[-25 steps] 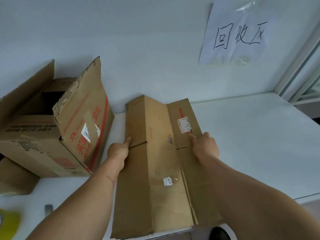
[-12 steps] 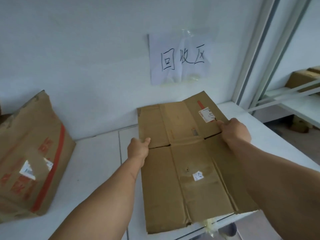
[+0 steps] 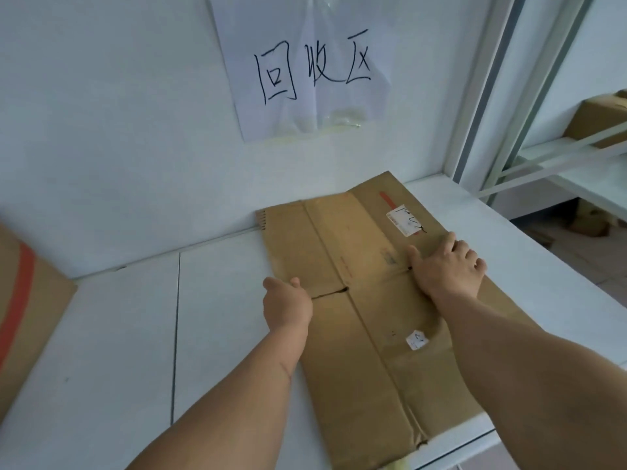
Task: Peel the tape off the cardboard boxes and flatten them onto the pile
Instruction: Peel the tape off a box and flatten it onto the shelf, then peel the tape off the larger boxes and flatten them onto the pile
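Note:
A flattened brown cardboard box (image 3: 366,334) lies on the white table (image 3: 135,334), its far end against the wall below a paper sign. It carries a white label near the far right and a small sticker lower down. My left hand (image 3: 286,305) grips the box's left edge at the slot between flaps, thumb on top. My right hand (image 3: 444,268) rests palm down on the cardboard near its right edge, fingers spread flat. No tape strip shows clearly on the box.
Another cardboard box with a red stripe (image 3: 23,300) juts in at the far left. A handwritten paper sign (image 3: 305,69) hangs on the wall. A white frame post (image 3: 481,106) stands at the right, with shelves and boxes behind it.
The flattened box has slid right and forward along the table until its far end meets the wall under the sign. My right hand has gone from gripping the edge to lying flat.

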Available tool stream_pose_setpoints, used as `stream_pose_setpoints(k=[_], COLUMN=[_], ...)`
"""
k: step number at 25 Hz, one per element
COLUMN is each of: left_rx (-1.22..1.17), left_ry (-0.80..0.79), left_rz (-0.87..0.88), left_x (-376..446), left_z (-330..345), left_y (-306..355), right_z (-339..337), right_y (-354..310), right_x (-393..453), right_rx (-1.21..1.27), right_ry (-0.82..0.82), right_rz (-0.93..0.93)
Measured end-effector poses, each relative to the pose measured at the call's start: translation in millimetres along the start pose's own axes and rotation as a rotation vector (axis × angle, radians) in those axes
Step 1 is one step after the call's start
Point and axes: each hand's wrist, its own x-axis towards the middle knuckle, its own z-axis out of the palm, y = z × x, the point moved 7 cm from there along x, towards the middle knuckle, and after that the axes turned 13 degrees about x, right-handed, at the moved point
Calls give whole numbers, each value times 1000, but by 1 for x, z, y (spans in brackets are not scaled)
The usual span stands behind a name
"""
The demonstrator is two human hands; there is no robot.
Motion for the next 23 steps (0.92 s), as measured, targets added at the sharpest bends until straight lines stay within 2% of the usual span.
stream_pose_setpoints(k=[2,4,6,8,10,13,18,20,23], left_rx=[88,204,319,418,485,672,697,744,850], left_ry=[49,86,104,129,114,20,-145,-139,-25], left_rz=[28,99,197,254,377,640,684,754,856], left_x=[-9,-20,-24,-21,-19,-25,-13,-11,-17], left_z=[1,3,11,14,20,38,41,24,-20], left_y=[6,12,15,14,17,27,20,16,-3], right_z=[14,13,7,8,19,35,36,31,14], right_y=[3,4,-6,-23,-37,-46,-46,-55,-85], right_x=[-2,-1,-2,-16,-38,-58,-65,-74,-100], right_rx=[19,39,61,40,-7,-69,-104,-133,-155], right_ry=[-83,-80,-68,-150,-240,-303,-310,-311,-239], right_rz=[12,-14,-130,-301,-378,-352,-306,-261,-303])
